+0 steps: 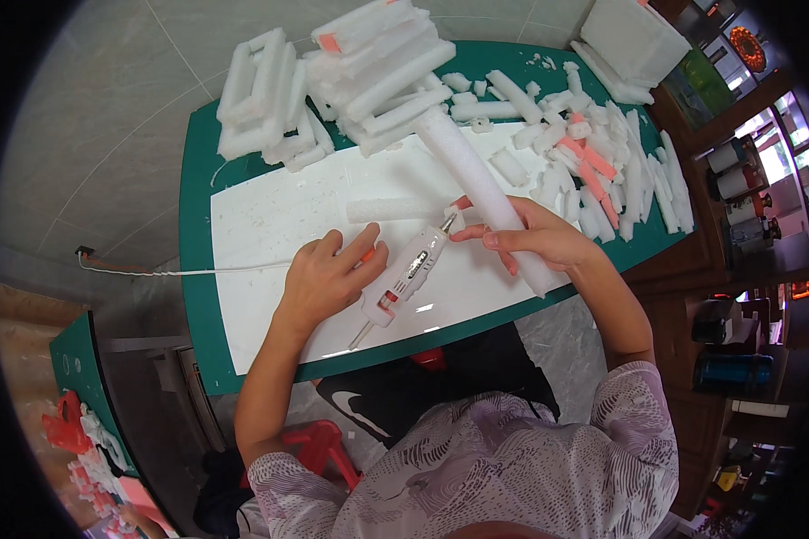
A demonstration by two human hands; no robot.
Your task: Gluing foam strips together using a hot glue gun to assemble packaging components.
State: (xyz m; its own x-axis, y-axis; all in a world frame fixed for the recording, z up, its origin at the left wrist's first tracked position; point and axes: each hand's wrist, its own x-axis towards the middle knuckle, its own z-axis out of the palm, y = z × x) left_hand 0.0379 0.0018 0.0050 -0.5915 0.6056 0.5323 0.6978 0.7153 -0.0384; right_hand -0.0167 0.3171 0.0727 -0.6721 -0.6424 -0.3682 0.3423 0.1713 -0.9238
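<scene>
My left hand (326,278) is closed around the handle of a white hot glue gun (411,267), with a finger by its orange trigger. A clear glue stick (360,336) juts from the gun's back end. My right hand (548,235) holds a long white foam strip (469,168), slanting up and away to the left. At the fingertips of that hand, a small white foam piece (457,218) is against or very near the gun's metal nozzle; contact is hard to make out. Behind the gun, another foam strip (382,210) lies on the white board (265,234).
The green tabletop (200,189) carries stacked foam frames (261,94) and foam blocks (377,67) at the back left. Loose white and pink foam scraps (593,166) heap at the right. The gun's white cord (216,270) runs left. A red stool (319,449) stands below.
</scene>
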